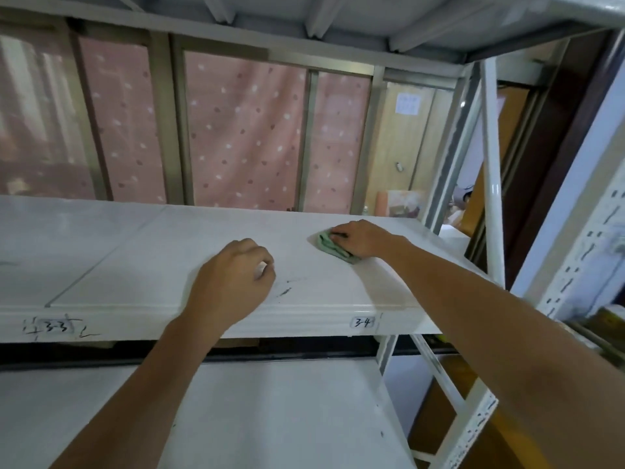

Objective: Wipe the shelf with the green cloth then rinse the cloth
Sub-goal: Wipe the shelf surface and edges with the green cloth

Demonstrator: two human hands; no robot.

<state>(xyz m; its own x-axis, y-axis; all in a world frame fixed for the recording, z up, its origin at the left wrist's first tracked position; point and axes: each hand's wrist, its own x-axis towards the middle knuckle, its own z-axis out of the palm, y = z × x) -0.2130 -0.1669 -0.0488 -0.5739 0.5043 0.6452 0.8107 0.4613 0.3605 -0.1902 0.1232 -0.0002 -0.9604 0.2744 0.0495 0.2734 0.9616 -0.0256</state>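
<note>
Left hand [233, 282], loosely fisted, braces the white shelf [135, 252]; right hand [362, 238] presses the bunched green cloth [329, 247] flat, best swept toward the dark scuffs [285, 291].

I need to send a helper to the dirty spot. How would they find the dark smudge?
Find the white metal shelf with the handwritten "3-4" label on its front edge. Left of that label, just behind the edge, lies the dark smudge, the only black streaks there, beside the left hand.
</note>
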